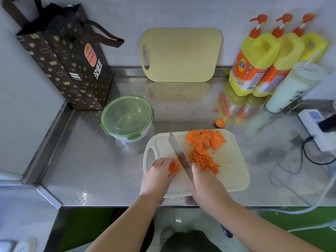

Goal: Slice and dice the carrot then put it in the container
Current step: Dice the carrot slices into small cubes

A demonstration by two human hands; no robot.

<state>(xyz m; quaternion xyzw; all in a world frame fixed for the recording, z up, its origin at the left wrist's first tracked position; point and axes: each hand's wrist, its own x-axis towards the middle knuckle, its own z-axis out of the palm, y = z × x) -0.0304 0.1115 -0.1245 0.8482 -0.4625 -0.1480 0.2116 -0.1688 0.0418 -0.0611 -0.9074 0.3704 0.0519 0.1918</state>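
On the brown paper bag (72,57), left of the leaning cutting board (181,53), a round logo (90,54) reading "BURGER KING" is printed, with white characters "汉堡王" beside it. The smaller white lines there cannot be read. Right of that board, "奇强" is shown on the orange label (243,70) of a yellow bottle (258,46). Print on the white cup (294,84) is blurred.

Left hand (160,170) & right hand (203,177) bare, forearms bare too. Below counter (109,203) edge: dark clothing (189,240), pale shoe (166,233).
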